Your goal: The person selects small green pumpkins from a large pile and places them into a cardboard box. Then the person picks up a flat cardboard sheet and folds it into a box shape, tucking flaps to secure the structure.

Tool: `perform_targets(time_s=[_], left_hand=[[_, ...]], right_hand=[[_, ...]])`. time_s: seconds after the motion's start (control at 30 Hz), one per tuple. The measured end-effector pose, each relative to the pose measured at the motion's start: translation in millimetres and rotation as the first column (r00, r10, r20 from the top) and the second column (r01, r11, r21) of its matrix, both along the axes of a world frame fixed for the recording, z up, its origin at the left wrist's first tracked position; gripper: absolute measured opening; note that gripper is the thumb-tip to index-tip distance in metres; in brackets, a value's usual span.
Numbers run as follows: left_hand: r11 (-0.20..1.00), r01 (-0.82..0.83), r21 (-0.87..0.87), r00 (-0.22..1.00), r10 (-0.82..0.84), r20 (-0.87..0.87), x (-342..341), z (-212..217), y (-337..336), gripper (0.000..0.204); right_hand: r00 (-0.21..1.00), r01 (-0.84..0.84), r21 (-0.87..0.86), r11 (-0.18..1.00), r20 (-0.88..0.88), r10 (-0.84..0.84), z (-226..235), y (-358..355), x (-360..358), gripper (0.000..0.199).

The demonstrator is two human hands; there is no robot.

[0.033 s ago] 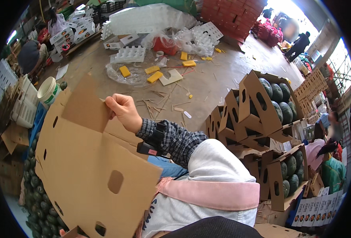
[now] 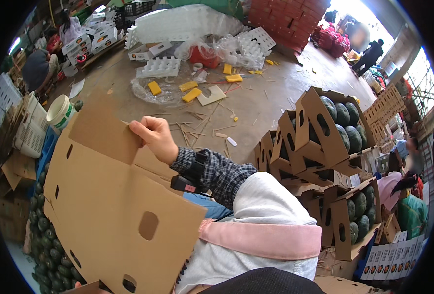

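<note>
A large brown cardboard carton blank (image 2: 104,206) with several cut-out holes leans in front of me on the left. My right hand (image 2: 157,139), in a plaid cuff, reaches across and pinches the edge of its upper flap (image 2: 106,130) between thumb and fingers. That flap is partly blurred and stands up from the panel along a crease. Of my left hand (image 2: 77,284) only a bit of finger shows, at the carton's lower left edge. The rest of it is hidden behind the cardboard.
Cartons of dark green melons (image 2: 342,115) are stacked to the right. More dark green fruit (image 2: 50,250) lies in a heap at the left, below a white bucket (image 2: 60,112). Yellow blocks (image 2: 191,94), plastic wrap and scraps litter the floor ahead. Other people (image 2: 370,56) are farther off.
The carton blank has shifted slightly to the right, its top flap coming lower and nearer. My right hand has moved a little right with the flap edge still pinched.
</note>
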State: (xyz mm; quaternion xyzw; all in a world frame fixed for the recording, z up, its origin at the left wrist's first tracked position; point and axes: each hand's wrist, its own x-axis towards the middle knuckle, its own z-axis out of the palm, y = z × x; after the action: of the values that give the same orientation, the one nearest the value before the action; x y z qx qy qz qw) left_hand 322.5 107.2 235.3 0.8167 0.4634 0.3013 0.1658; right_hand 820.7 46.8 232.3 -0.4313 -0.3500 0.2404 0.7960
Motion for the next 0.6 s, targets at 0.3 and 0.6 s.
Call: perform_targets(time_s=[0.3, 0.6], left_hand=[[0.809, 0.512, 0.288, 0.836, -0.547, 0.048, 17, -102, -6, 0.021], [0.772, 0.481, 0.415, 0.754, -0.606, 0.253, 46, -128, -50, 0.034]], right_hand=[[0.707, -0.037, -0.23, 0.973, 0.682, 0.188, -8, -81, 4, 0.04], [0.44, -0.632, -0.423, 0.649, 0.493, 0.751, -30, -147, 23, 0.083]])
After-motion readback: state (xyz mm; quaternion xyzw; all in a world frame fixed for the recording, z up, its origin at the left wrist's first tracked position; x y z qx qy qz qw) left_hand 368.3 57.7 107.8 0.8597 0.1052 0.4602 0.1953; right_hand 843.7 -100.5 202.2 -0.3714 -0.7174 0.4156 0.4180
